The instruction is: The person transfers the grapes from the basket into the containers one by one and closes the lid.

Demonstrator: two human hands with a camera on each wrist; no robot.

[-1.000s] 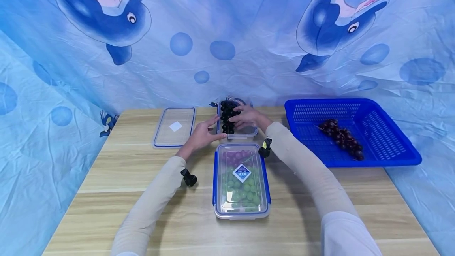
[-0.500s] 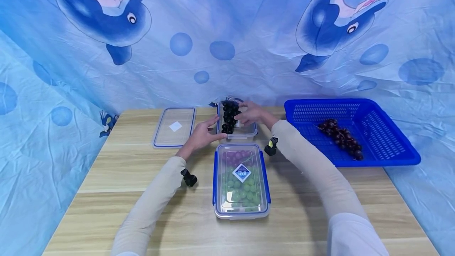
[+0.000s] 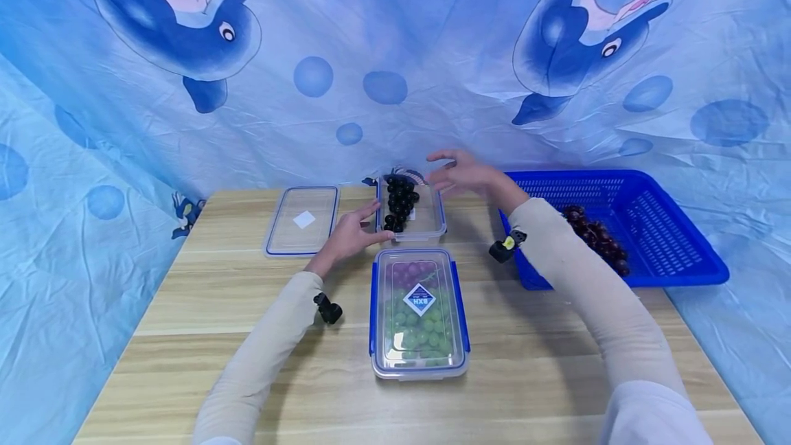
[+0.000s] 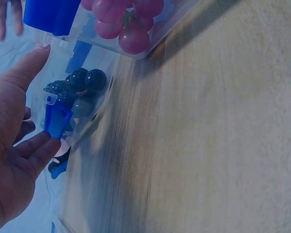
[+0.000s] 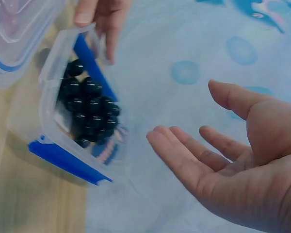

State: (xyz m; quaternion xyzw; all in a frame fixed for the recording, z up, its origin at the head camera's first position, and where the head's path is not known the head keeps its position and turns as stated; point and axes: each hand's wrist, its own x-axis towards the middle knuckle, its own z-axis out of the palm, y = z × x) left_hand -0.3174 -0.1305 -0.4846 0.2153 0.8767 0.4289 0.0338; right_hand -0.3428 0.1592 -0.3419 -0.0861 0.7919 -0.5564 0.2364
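A clear plastic food container (image 3: 428, 224) without its lid stands at the back middle of the table. A bunch of black grapes (image 3: 400, 203) lies along its left side. My left hand (image 3: 349, 237) rests against the container's left near corner, thumb and fingers spread. In the left wrist view its fingertips (image 4: 47, 145) touch a blue side clip (image 4: 57, 119). My right hand (image 3: 463, 172) hovers above the container's far right side, apart from it. Seen in the right wrist view, the right hand (image 5: 233, 150) has relaxed fingers with nothing between them.
Nearer stands a lidded container (image 3: 420, 356) of green and purple grapes. A clear lid (image 3: 303, 235) lies to the left. A blue basket (image 3: 673, 239) at the right holds dark red grapes (image 3: 596, 239), partly behind my right forearm. A dolphin-printed curtain (image 3: 383, 33) hangs behind the table.
My right hand has let go of the black grapes and moved up and right out of the container. The left hand has stayed in place.
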